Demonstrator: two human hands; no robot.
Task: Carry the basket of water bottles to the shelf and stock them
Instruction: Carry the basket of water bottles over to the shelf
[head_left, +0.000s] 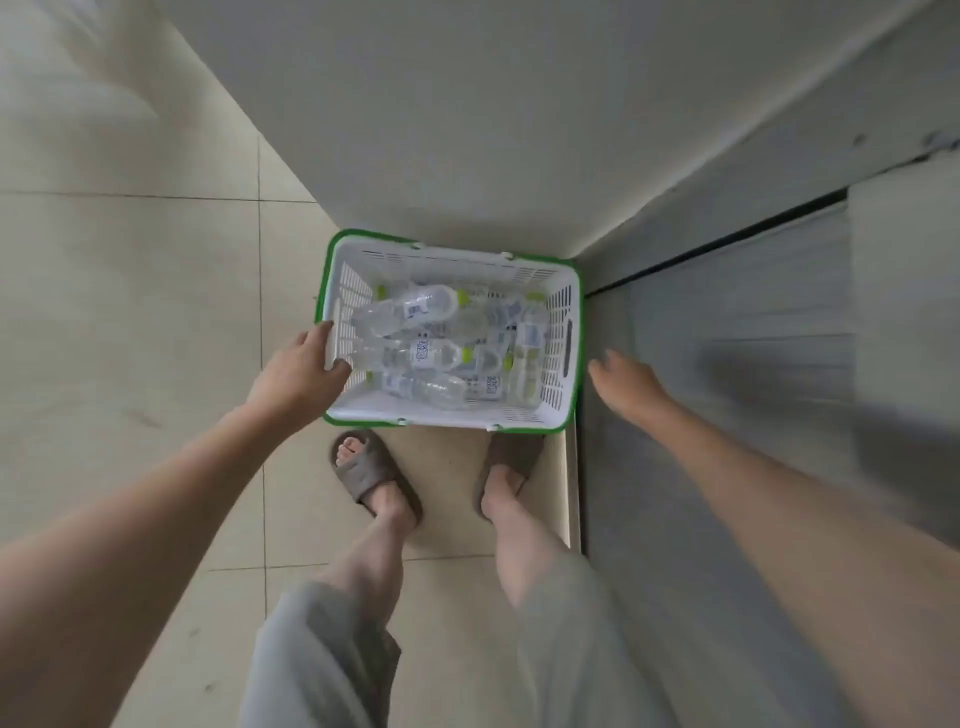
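- Basket (563, 312), white with green rim, sits on the tiled floor (130, 312) in a corner, far side against the white wall (467, 130), right side near a grey panel (727, 364). Both feet stand just behind it.
- Water bottles (415, 358) lie loose and criss-crossed inside, clear with pale green caps; count not readable.
- Left hand (298, 371) is on the basket's left wall, thumb hooked inside over the rim, fingers along the outside: a grip on the rim.
- Right hand (631, 382) hovers just beside the right wall, apart from it, fingers loosely spread, holding nothing. Slightly blurred.
- Step judged: picking up, both sides to be held before lifting. No shelf in view.
- Method: bring the right hand to the slot handle in the right wall, directly opposite the left hand, so the load hangs level.
- Lift both sides together; loose bottles will roll toward any low end and shift the weight.
- Draw the basket clear of the wall and panel before turning.
- Risk: a one-sided lift would tip the basket and may flex the thin rim.
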